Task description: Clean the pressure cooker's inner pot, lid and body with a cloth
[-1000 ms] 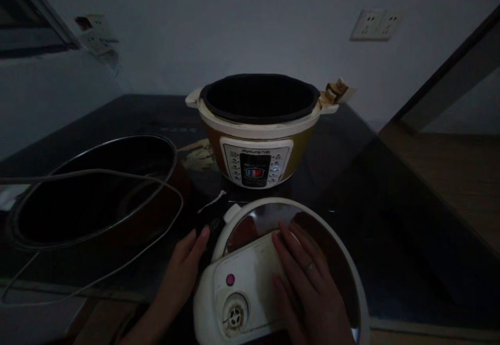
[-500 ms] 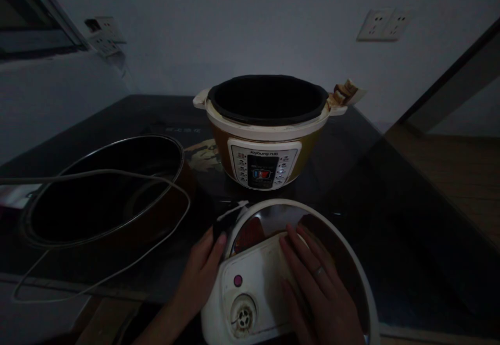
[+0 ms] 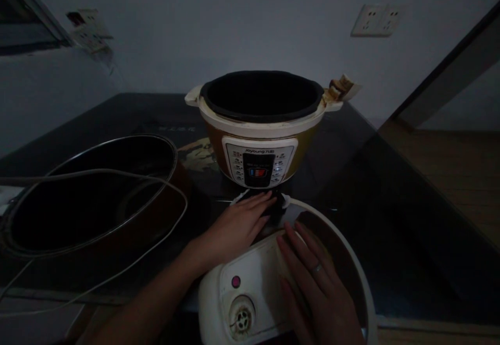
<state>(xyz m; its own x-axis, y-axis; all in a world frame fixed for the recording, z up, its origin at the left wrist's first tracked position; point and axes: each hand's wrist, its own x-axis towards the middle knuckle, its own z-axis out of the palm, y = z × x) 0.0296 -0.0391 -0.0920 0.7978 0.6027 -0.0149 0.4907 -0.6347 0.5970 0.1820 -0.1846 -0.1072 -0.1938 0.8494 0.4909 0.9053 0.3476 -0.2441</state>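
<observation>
A pot lid [image 3: 332,225] with a white rim and a shiny, reflective face is tilted at the counter's front edge. Across it runs a white handle bar [image 3: 261,272] with a pink dot and a stained round vent. My right hand [image 3: 320,282], with a ring on one finger, grips this bar from the right. At the lid's far edge, my left hand [image 3: 242,225] presses a dark cloth [image 3: 276,204] with white edging, its fingers stretched over the cloth. Just beyond stands a white and gold electric cooker [image 3: 258,126], uncovered, its black inner pot showing.
A large dark pot [image 3: 97,194] sits open on the left, with a pale cord [image 3: 183,204] looping over and past it. Both pots stand on a black glossy counter [image 3: 375,204]. Wall sockets [image 3: 375,20] are behind, and a brown-stained piece [image 3: 341,87] sits by the cooker's right handle.
My left hand has moved from the lid's left side up and right to its far edge, bringing the dark cloth along. My right hand stays on the lid's handle bar. The view shifts slightly.
</observation>
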